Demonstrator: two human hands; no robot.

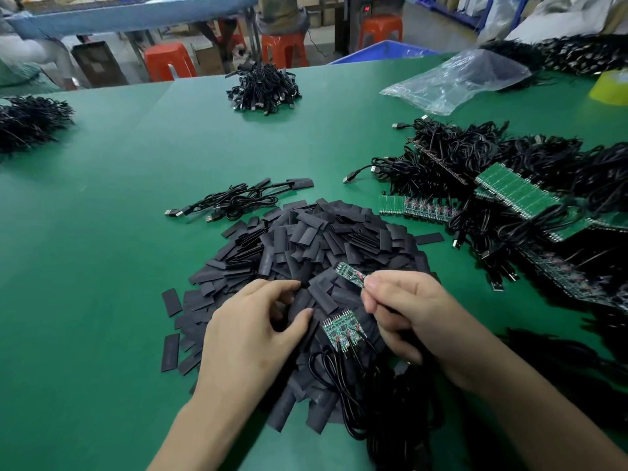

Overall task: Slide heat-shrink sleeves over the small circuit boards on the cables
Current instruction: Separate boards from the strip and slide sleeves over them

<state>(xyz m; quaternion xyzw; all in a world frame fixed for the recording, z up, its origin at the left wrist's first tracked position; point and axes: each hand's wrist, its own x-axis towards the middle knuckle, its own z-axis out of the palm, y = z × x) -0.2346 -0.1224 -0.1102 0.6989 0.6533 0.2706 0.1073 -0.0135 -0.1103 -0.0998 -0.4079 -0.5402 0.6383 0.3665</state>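
both bare arms reach forward. the left grip faces palm down, fingers bent, thumb apart; i cannot tell if it holds anything. the right grip pinches a small board with thumb and finger.

Over one sleeve pile were two hands: left hand, right hand with one board. Behind the pile was one bag.

Green counter with the workshop behind it
A crumpled clear plastic bag lies near the counter's far right corner, with a yellow object at the right edge. Beyond the far edge stand orange stools, a blue bin and a blue workbench.
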